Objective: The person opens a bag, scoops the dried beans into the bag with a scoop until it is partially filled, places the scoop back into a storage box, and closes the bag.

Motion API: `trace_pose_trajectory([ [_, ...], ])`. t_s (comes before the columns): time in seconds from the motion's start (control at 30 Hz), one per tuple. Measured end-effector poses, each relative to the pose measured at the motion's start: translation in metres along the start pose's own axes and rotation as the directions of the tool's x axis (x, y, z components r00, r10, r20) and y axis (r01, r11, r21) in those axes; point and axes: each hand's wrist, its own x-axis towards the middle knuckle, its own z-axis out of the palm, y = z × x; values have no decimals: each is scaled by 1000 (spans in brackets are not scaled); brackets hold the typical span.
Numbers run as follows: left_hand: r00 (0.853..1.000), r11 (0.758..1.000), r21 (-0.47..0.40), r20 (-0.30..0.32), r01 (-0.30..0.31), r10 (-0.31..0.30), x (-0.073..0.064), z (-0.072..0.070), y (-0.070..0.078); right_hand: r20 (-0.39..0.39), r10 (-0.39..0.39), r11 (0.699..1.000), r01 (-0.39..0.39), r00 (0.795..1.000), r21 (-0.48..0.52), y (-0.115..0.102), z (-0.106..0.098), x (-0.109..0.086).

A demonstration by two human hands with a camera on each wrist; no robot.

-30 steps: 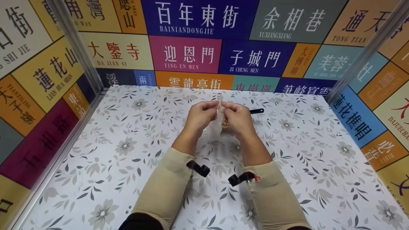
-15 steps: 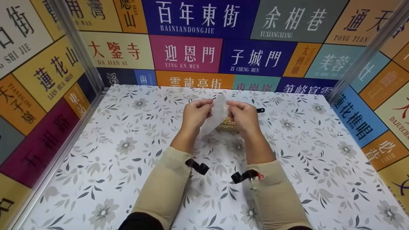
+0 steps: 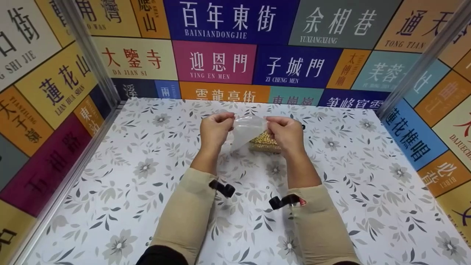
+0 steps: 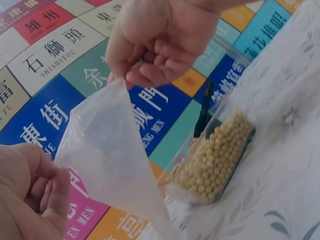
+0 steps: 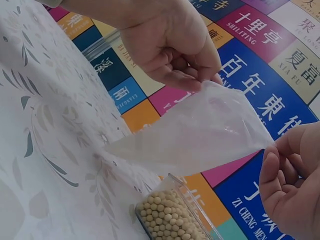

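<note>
A translucent plastic bag (image 3: 245, 131), tapering downward like a piping bag, hangs stretched between both hands above the table. My left hand (image 3: 216, 130) pinches one top corner between thumb and fingers. The opposite top corner is pinched by my right hand (image 3: 287, 133). In the left wrist view the bag (image 4: 107, 145) looks thin and slightly creased, with nothing visible inside. Just behind it stands a clear box (image 3: 265, 148) filled with yellowish soybeans (image 4: 212, 162), partly hidden by the bag and the right hand. A black handle (image 4: 204, 112) sticks up from the box; its lower end is hidden.
The table (image 3: 147, 206) wears a white cloth with grey flowers and leaves. Panels with printed characters (image 3: 217, 60) rise behind it and at both sides, with metal posts (image 3: 92, 55) at the corners. Both wrists carry small black cameras (image 3: 222, 188).
My hands have moved apart, the left going leftward and the right slightly rightward. The bag has turned from edge-on to spread wide, and more of the soybean box shows.
</note>
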Motion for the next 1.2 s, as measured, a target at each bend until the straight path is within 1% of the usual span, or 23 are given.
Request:
trace_pose_trajectory([
  [0.1,996,991,111,-40,-74,78,0,-3,0,-14,-1,1000,1,1000,-18,-1,2,-1],
  [0.17,993,984,144,-42,-106,114,0,-3,1,-23,-5,1000,4,1000,-21,-1,2,-1],
  [0.23,991,979,163,-33,-122,129,-1,-2,1,-26,-11,1000,10,1000,-20,-1,1,-1],
  [0.43,993,988,104,22,-116,114,-4,2,2,13,-82,996,82,997,-22,0,2,-2],
  [0.6,990,992,45,77,-119,115,-6,6,3,17,-74,997,74,997,-14,0,6,-4],
  [0.73,983,990,-28,113,-141,143,-7,7,0,10,-66,998,67,998,-17,0,7,-4],
  [0.8,975,984,-18,135,-176,177,-6,8,-2,5,-69,998,69,998,-11,-1,7,-4],
  [0.87,961,975,7,169,-222,218,-6,8,-6,4,-67,998,67,998,-3,-1,7,-4],
  [0.9,951,968,17,192,-249,241,-5,8,-7,4,-66,998,66,998,5,0,7,-4],
  [0.97,924,950,34,245,-310,293,-4,8,-11,2,-60,998,60,998,16,0,8,-4],
  [1.03,890,929,28,299,-368,344,-3,8,-14,3,-53,998,53,999,24,1,9,-4],
  [1.1,858,906,31,337,-422,388,-2,8,-17,7,-49,998,49,999,36,1,9,-4],
  [1.13,845,895,37,350,-445,405,-2,8,-18,8,-49,998,49,999,42,1,9,-4],
  [1.2,828,880,53,367,-473,423,-2,8,-20,12,-49,997,49,999,60,2,10,-4],
])
